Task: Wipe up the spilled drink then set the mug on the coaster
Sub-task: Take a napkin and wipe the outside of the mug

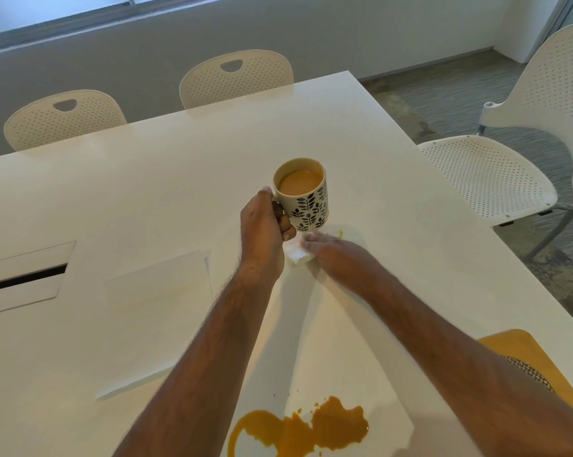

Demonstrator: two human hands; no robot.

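My left hand [263,227] grips the handle of a cream mug [303,196] with a dark leaf pattern, held just above the white table [146,179]; the mug is nearly full of a tan drink. Right beneath and beside it, my right hand [331,250] presses a crumpled white tissue [295,253] flat on the table, next to a small yellow smear [340,233]. A large orange-brown spill [311,430] lies near the front edge, partly on a white paper sheet [348,374]. A yellow coaster [536,364] with a woven patch sits at the front right, partly hidden by my right arm.
Another white paper sheet [159,321] lies left of my arms. A cable slot [24,278] is set in the table at the left. Two perforated chairs [235,79] stand behind the far edge, and a third chair [509,166] stands on the right.
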